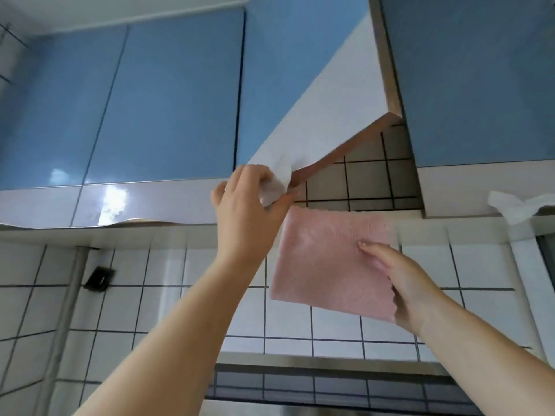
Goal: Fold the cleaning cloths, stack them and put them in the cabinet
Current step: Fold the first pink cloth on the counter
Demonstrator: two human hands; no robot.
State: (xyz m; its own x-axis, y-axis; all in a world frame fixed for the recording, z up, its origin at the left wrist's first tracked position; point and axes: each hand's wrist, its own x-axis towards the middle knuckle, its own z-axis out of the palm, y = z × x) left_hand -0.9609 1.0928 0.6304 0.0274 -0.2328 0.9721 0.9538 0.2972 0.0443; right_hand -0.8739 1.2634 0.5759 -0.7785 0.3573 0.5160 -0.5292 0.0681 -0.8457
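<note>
I am looking up at blue wall cabinets. My left hand grips the lower corner of a cabinet door, which stands swung outward with its white inner face toward me and its brown bottom edge showing. My right hand holds a folded pink cleaning cloth flat, thumb on top and fingers beneath. The cloth sits just below the opened cabinet. The cabinet's inside is hidden by the door; only tiled wall shows in the gap.
Closed blue cabinet doors run to the left and another one to the right. A crumpled white cloth or paper hangs under the right cabinet. White tiled wall, a grey pipe and a small black fitting lie below.
</note>
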